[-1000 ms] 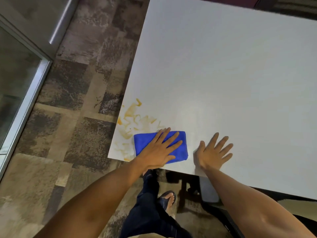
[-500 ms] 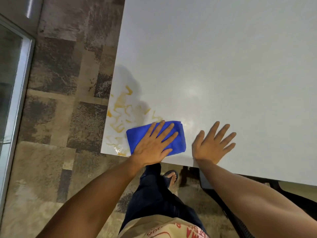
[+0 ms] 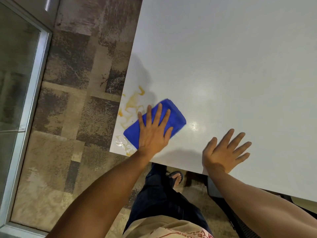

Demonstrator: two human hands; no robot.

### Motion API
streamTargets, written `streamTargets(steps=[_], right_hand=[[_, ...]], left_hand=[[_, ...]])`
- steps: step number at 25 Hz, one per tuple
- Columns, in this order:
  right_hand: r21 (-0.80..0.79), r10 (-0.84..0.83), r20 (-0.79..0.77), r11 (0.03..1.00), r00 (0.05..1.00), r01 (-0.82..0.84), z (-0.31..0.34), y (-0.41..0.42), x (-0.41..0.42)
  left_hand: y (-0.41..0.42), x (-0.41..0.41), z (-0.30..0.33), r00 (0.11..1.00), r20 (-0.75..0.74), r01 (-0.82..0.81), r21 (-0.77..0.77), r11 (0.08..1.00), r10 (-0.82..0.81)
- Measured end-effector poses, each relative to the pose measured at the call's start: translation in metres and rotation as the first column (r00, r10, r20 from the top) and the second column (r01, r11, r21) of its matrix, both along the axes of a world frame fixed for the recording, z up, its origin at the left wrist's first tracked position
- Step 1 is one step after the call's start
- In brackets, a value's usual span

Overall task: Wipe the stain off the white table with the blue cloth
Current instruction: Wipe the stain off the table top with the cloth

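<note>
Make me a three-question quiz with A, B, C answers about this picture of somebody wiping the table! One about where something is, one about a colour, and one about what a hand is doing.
1. Where on the white table is the stain?
A. By the near left corner
B. In the middle
C. At the far right edge

2. What colour is the cloth?
A. Green
B. Blue
C. Red

3. What is the right hand doing?
A. Gripping the cloth
B. Making a fist in the air
C. Lying flat on the table

Answers:
1. A, the orange-yellow smears sit beside the table's near left corner.
2. B, the folded cloth under the left hand is bright blue.
3. C, its fingers are spread out on bare table, apart from the cloth.
</note>
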State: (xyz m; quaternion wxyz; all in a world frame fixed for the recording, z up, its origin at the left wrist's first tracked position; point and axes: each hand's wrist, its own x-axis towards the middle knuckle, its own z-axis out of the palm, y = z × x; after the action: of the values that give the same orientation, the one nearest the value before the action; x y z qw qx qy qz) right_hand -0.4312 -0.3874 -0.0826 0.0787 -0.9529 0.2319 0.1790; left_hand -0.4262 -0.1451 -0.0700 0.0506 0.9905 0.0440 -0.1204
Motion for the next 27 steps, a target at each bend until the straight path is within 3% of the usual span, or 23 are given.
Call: streamTargets(steps=[8,13,20,27], right_hand=[[-0.02,-0.007,0.004,1.0,1.0,0.008,-0.001,0.001,-0.001],[-0.027,0.005,0.025,1.0,1.0,-0.005,-0.004,-0.001,-0.002],[-0.008,0.018,0.062,1.0,0.998,-0.017,-0.006,-0.002,-0.003],[0.023,0.036,0.144,0.999,0.989,-0.039,-0.008,-0.002,-0.005]], left_hand=[[0.081,0.098,-0.008,0.96,0.101,-0.27,0.085,0.959,0.262],[0.095,0.12,-0.012,0.953,0.121,-0.287,0.058,0.956,0.279],[0.092,0.063,-0.008,0.979,0.087,-0.187,0.04,0.982,0.183],[0.069,-0.022,-0.002,0.979,0.037,-0.204,0.046,0.978,0.203]])
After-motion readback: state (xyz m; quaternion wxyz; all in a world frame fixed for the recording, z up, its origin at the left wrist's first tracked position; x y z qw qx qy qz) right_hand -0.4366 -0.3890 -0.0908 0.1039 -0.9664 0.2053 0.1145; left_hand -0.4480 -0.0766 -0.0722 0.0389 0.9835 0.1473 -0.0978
